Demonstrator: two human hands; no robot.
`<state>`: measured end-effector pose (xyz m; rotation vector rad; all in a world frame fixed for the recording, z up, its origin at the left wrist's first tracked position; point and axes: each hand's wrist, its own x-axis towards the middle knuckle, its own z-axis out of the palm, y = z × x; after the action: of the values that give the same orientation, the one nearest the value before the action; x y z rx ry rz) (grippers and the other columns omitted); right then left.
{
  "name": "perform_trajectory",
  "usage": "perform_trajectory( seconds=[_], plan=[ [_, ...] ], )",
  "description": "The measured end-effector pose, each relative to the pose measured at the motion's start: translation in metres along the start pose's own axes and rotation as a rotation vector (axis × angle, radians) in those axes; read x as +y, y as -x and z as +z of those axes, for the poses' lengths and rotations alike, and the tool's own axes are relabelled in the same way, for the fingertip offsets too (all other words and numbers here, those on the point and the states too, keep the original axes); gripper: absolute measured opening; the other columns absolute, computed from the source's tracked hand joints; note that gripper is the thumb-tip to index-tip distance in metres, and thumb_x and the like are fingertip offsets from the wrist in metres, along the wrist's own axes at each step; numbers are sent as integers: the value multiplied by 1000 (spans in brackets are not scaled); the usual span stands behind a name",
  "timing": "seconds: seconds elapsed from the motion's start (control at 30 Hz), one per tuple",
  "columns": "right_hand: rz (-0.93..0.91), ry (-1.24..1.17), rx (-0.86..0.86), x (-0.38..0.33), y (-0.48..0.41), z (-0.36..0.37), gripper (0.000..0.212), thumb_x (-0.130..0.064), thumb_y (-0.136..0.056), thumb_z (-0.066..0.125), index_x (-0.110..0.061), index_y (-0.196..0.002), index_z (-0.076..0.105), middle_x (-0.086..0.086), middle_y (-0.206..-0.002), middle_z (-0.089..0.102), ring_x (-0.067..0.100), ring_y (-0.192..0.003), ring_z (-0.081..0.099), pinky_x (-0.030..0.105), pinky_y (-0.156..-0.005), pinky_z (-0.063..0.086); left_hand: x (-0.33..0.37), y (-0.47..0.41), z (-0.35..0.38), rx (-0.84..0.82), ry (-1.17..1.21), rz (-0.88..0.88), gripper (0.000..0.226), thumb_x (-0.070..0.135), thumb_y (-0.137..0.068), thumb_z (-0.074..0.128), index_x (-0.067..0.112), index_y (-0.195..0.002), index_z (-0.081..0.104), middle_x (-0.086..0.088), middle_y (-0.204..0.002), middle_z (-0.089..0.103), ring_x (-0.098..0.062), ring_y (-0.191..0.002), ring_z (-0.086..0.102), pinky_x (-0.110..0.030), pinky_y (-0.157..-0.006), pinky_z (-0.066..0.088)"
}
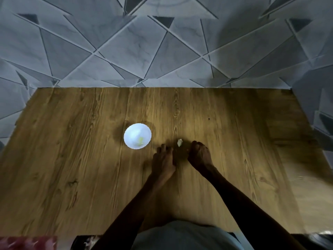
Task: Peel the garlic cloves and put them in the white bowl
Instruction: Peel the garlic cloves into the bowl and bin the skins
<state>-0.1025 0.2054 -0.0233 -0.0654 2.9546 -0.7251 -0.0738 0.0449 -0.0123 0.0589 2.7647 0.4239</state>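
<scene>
A small white bowl [137, 135] stands on the wooden table [90, 159], left of centre, with a pale yellow peeled clove [140, 140] inside it. A whitish garlic piece [179, 142] lies on the table to the right of the bowl. My left hand [163, 159] rests on the table just below and left of that piece, fingers loosely bent, touching nothing I can see. My right hand [199, 156] sits just right of the piece, its fingers curled under. Whether that hand holds anything is hidden. Neither hand touches the garlic piece.
The table's far edge meets a grey floor [162, 51] tiled in triangles. A small dark speck [209, 118] marks the wood at the right. A red patterned cloth [27, 242] shows at the lower left corner.
</scene>
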Motion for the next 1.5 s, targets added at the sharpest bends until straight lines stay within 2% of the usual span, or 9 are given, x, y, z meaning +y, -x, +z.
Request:
perform_trajectory(
  seconds=[0.13,0.23,0.33,0.47,0.83,1.0,1.23,1.4,1.5],
  plan=[
    [42,-175,-63,12,11,-3,9,-17,-91,70,-8,-91,68,-2,-75,65,0,-55,53,9,-48,37,1,17,8,-3,-50,-8,67,21,-86,64,17,-145,32,-9,-155,21,-30,-140,25,-41,-109,35],
    [0,-396,-86,17,30,-5,7,-15,-87,74,-9,-84,72,-4,-70,67,3,-54,63,21,-52,54,-3,30,15,4,-30,-11,67,23,-84,66,20,-143,33,-6,-153,22,-28,-138,26,-39,-107,36],
    [-4,-445,-110,18,46,-3,3,-14,-87,73,-14,-90,75,-7,-79,71,2,-61,65,16,-54,53,-9,42,22,19,-6,-15,66,35,-86,65,23,-144,34,-2,-151,23,-25,-137,26,-39,-108,35],
    [122,-552,-157,24,50,3,5,-15,-87,74,-18,-85,70,0,-81,72,15,-67,71,36,-60,61,-12,55,30,82,21,-11,62,36,-86,62,23,-143,38,0,-149,27,-23,-134,29,-38,-106,37],
    [-7,-433,-206,22,47,16,6,-5,-85,73,-10,-81,74,0,-78,74,9,-68,70,36,-67,62,-11,58,37,142,98,-35,58,32,-85,64,23,-139,45,0,-145,34,-23,-132,33,-38,-104,38],
    [-5,-325,-156,10,50,14,12,-11,-87,71,-19,-78,73,-10,-77,71,-3,-69,64,13,-66,52,-11,52,34,157,213,-20,45,28,-89,62,22,-133,54,-1,-139,44,-22,-128,39,-35,-102,41],
    [-95,-191,82,-2,56,14,7,-11,-89,69,-14,-85,74,4,-84,73,15,-73,65,29,-64,50,-13,39,32,72,368,7,33,25,-89,62,24,-122,60,1,-127,60,-19,-122,51,-38,-99,46],
    [-6,-65,88,0,52,21,18,-30,-97,56,-22,-94,72,-3,-93,70,13,-83,61,23,-67,44,-14,32,31,53,429,31,28,24,-89,63,24,-116,64,5,-117,66,-15,-113,58,-37,-94,51],
    [-22,-35,135,0,54,25,45,-47,-96,32,-25,-93,71,-6,-94,69,11,-84,58,20,-66,40,-15,28,28,39,452,63,26,24,-89,64,22,-115,65,5,-113,67,-12,-106,61,-34,-91,52]
  ],
)
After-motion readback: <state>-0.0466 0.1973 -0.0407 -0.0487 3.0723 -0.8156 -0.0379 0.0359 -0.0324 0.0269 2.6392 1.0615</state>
